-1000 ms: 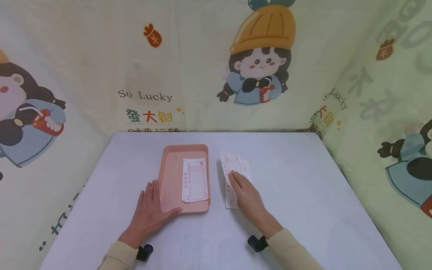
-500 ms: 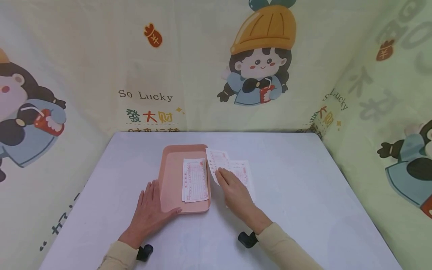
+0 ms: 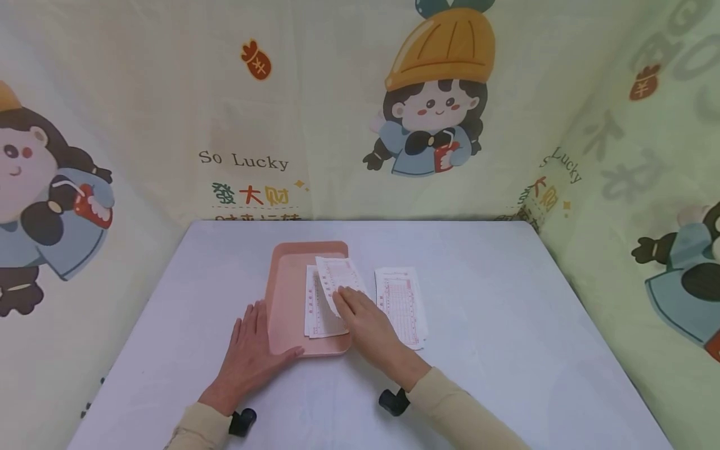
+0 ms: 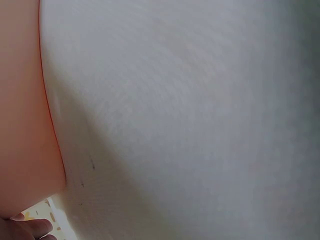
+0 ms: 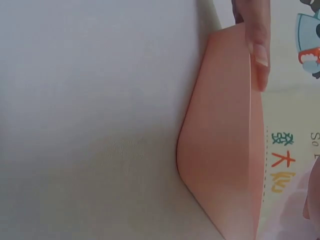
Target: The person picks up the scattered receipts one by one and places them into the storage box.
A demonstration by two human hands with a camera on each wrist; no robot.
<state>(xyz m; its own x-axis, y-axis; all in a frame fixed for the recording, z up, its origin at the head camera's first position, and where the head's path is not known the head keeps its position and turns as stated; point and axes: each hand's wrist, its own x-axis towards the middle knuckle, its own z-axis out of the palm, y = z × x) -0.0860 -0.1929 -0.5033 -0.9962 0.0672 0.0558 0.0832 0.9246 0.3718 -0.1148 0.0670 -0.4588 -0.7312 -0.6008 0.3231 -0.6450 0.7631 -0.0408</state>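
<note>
At one tray: two hands; one holding paper.

On the white bench sits a pink tray, the left hand laying its thumb over the rim near one corner; behind, a backdrop bears coloured characters.

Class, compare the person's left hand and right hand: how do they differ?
The left hand touches the pink tray; the right hand pinches a printed slip over it. The left hand points mostly forward; the right hand slants forward and left. Both are bare and extend from beige sleeves.
</note>
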